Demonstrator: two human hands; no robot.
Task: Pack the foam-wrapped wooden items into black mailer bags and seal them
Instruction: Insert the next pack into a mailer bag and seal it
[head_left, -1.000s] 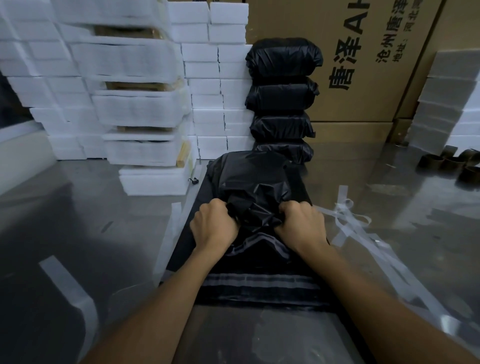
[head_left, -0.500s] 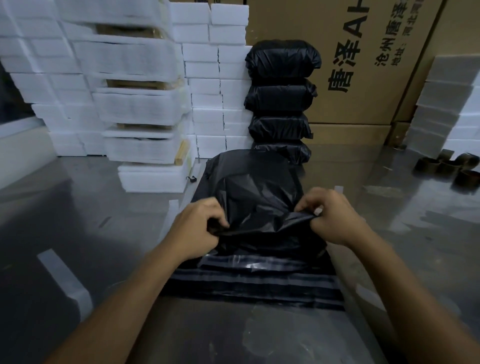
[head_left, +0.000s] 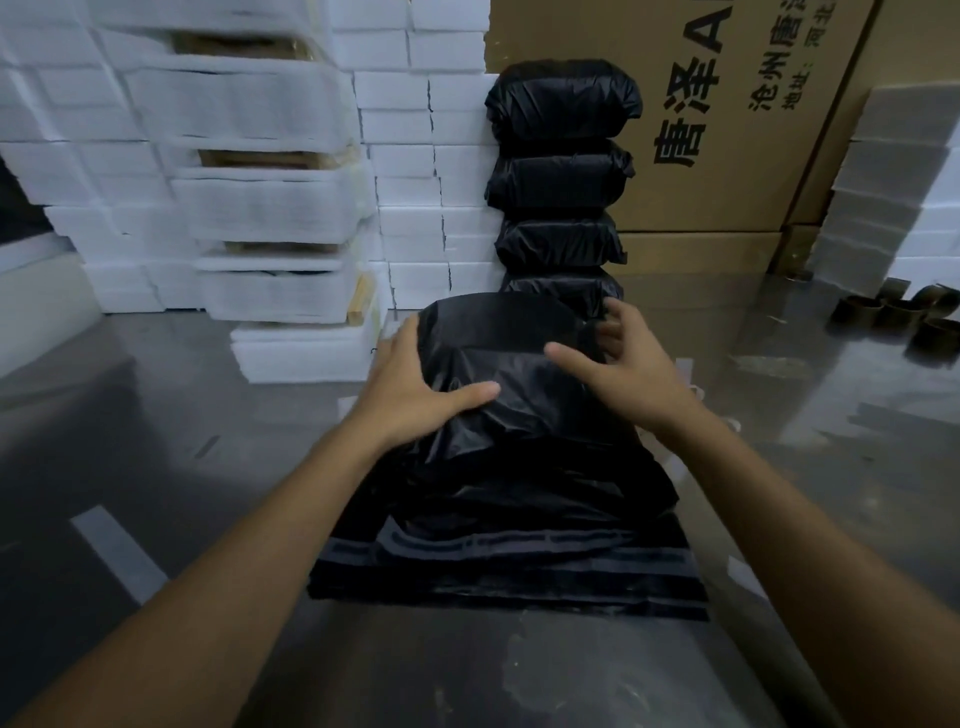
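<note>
A filled black mailer bag (head_left: 514, 364) lies on a stack of flat black mailer bags (head_left: 509, 566) in the middle of the steel table (head_left: 156, 457). My left hand (head_left: 415, 384) lies flat on the bag's left side, thumb stretched across its top. My right hand (head_left: 618, 358) is spread over the bag's right side with straight fingers, fingertips at its far right corner. Behind it, several sealed black parcels (head_left: 561, 171) are stacked upright. Foam-wrapped wooden items (head_left: 260, 208) are piled at the left.
White foam blocks (head_left: 431, 156) form a wall at the back. Brown cardboard boxes (head_left: 727, 130) stand at the back right. More foam sheets (head_left: 893, 192) and empty tape cores (head_left: 893, 317) are at the far right. A white strip (head_left: 114, 551) lies on the table at the left.
Both hands let go of the gathered bag mouth and moved forward. They now lie spread on the folded-over bag, pressing its top flat.
</note>
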